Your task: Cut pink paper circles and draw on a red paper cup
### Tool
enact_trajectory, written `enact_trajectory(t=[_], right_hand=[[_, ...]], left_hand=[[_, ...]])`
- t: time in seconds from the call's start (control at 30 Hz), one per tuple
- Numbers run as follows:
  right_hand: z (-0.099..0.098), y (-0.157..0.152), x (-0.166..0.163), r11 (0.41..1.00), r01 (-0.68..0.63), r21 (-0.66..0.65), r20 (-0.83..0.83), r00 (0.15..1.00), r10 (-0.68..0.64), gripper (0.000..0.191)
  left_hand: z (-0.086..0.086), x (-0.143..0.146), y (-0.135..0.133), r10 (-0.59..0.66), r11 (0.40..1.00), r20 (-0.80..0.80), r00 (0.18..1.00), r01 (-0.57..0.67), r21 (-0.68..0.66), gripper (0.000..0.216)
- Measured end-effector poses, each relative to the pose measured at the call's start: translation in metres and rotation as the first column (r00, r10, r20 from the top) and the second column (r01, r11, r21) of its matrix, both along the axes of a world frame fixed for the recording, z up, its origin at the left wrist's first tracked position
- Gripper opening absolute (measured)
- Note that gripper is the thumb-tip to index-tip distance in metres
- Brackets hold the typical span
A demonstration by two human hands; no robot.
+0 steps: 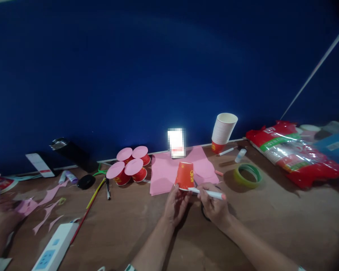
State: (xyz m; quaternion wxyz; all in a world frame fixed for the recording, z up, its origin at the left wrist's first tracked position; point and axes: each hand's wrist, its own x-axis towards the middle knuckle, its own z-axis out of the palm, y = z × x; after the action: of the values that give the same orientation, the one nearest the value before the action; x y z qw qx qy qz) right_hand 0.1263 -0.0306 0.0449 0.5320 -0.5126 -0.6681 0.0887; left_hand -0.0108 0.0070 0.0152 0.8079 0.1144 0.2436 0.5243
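An upside-down red paper cup (184, 175) stands on a pink paper sheet (164, 173) on the brown table. My left hand (175, 205) is closed on the cup's lower rim from the near side. My right hand (214, 207) grips a white marker (207, 194) with a pink end, its tip at the cup's rim. Under my right hand lies a dark ring-shaped thing, mostly hidden.
Several red cups capped with pink discs (129, 169) sit to the left. A stack of white cups (223, 130), a green tape roll (248, 175), a glue stick (240, 155) and a red plastic bag (293, 154) lie right. Another person's hand (0, 218) works among pink scraps at far left.
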Motion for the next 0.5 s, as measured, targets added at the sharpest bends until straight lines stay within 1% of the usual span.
enact_trajectory(t=[0.23,0.4,0.5], right_hand=[[0.0041,0.0012,0.0018,1.0,0.019,0.014,-0.015,1.0,-0.019,0.022],[0.0052,0.0011,0.0015,1.0,0.028,0.006,-0.028,0.999,-0.028,0.021],[0.0053,0.0016,0.0015,1.0,0.023,0.006,-0.015,1.0,-0.023,0.021]], left_hand=[[0.0014,-0.0001,0.0,0.006,1.0,-0.011,1.0,-0.006,-0.006,0.021],[0.0007,0.0001,-0.0001,-0.016,1.0,-0.015,1.0,0.016,0.015,0.023],[-0.0008,0.0,0.0001,-0.011,1.0,-0.02,1.0,0.011,-0.001,0.022]])
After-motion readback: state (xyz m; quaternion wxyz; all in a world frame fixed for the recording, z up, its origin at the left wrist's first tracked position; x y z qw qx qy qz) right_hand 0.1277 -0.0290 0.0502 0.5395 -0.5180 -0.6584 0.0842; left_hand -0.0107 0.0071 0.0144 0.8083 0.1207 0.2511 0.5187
